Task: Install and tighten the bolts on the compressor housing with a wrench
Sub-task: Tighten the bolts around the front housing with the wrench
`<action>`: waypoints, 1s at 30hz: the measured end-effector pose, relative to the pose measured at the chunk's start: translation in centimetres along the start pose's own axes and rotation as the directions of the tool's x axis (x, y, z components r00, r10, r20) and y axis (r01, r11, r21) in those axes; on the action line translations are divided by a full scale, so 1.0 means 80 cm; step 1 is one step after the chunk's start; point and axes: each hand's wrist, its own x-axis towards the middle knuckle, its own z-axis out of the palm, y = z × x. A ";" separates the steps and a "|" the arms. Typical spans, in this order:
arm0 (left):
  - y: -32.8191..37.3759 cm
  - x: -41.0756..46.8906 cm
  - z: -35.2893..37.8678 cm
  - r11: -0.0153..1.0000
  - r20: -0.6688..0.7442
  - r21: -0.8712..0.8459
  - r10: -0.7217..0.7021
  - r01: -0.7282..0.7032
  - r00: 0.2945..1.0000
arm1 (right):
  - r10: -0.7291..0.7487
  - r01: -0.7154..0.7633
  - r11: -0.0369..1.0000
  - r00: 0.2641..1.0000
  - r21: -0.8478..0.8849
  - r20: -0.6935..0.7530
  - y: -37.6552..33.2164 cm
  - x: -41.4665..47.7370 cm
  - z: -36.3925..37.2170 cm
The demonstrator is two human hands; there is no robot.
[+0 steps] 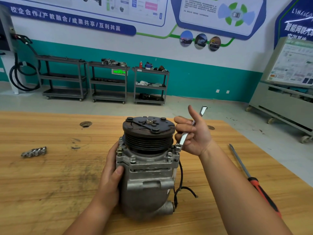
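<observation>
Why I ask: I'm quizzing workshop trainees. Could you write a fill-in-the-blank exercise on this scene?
1. The right hand grips a ____ set on a bolt.
2. The left hand holds the compressor by its ____ side.
3. The screwdriver lies on the table, to the ____ of the compressor.

Missing words: wrench; left; right.

A scuffed wooden workbench (50,184) carries the compressor (145,184) standing upright at its middle, a row of loose bolts (33,151) well to the left, and a red-handled screwdriver (254,181) on the right.
</observation>
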 end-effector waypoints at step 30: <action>0.005 0.000 -0.001 0.996 0.023 0.085 -0.021 0.019 1.000 | -0.925 0.784 0.374 0.353 -0.496 -0.139 0.100 -0.099 0.084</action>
